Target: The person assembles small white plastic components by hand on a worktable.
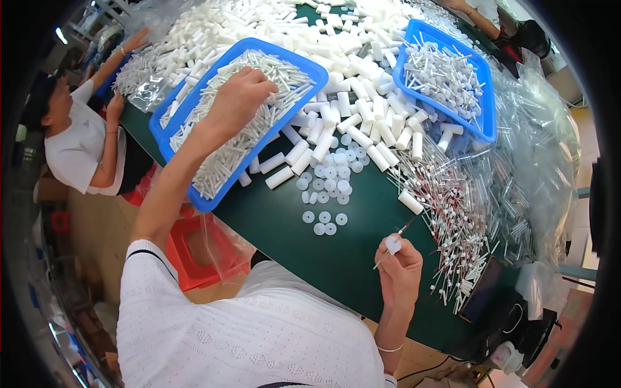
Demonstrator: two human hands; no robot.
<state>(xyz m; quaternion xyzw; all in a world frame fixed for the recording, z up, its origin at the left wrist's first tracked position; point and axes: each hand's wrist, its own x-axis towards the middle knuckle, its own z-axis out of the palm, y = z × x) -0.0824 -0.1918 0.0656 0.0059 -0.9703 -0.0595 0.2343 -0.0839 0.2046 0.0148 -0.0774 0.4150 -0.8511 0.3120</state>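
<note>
My left hand (240, 97) reaches over a blue tray (202, 202) full of short thin white tubes (217, 161). Its fingers are pinched together at the tubes; whatever lies between them is hidden. Near the table's front edge, my right hand (401, 270) pinches a thin rod (405, 226) with a translucent white disc (392, 245) on it. The rod tilts, its upper end dark reddish. Flat translucent discs (330, 172) with centre holes lie loose between my hands. To the right of my right hand spreads a heap of thin rods with reddish and white parts (453, 226).
White cylinders (349, 123) cover the table's far part. A second blue tray (490, 119) at the right holds white stemmed pieces. Clear plastic bags (543, 123) and a dark flat device (480, 291) lie right. A person (84, 142) works at left; a red stool (184, 268) stands below.
</note>
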